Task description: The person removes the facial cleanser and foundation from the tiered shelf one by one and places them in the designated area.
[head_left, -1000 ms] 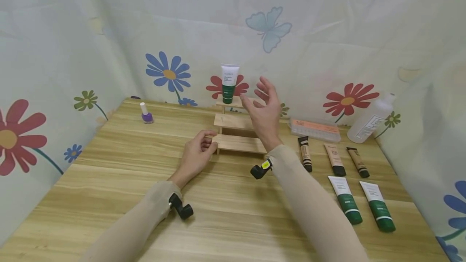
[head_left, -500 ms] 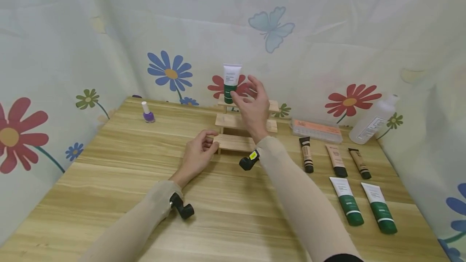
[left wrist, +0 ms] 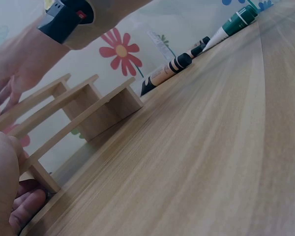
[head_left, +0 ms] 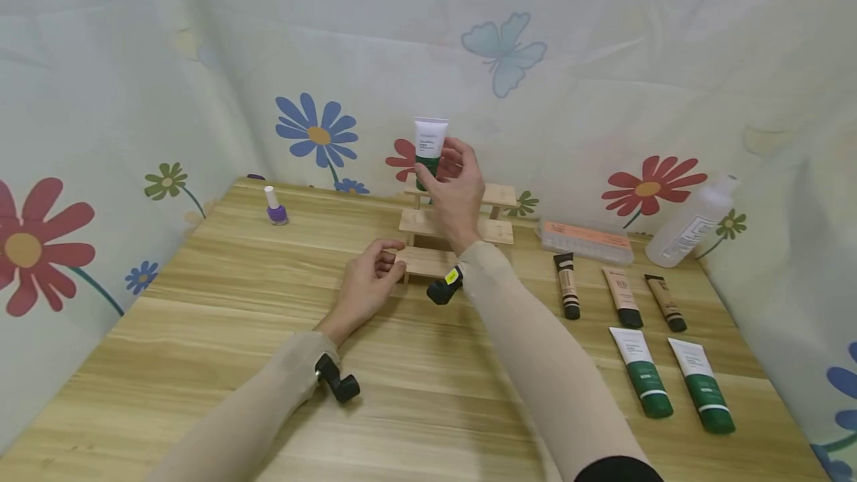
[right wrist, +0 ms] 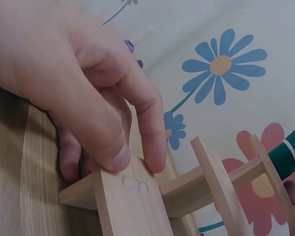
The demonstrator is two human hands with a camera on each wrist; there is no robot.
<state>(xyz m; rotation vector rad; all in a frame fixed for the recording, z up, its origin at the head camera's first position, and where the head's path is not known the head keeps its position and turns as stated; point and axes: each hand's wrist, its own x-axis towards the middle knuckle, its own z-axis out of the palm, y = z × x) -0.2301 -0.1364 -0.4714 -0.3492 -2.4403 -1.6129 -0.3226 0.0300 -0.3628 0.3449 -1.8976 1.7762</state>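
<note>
A three-step wooden display stand stands at the back of the table. My left hand grips the left end of its lowest step, thumb and a finger over the board, other fingers curled beneath. At the top step, my right hand holds a white-and-green squeeze tube by its lower part. The thumb lies across its front and the fingers are behind it. The tube is upright, cap down; the hand hides part of its green lower half. In the right wrist view only the green end shows.
A purple nail polish bottle stands back left. On the right lie two white-and-green tubes, several smaller cosmetic tubes and a clear plastic case. A white bottle leans at the back right near the flowered curtain.
My right hand has moved left from beside the stand to the tube on the top step and taken hold of it. The left hand keeps its grip on the stand.
</note>
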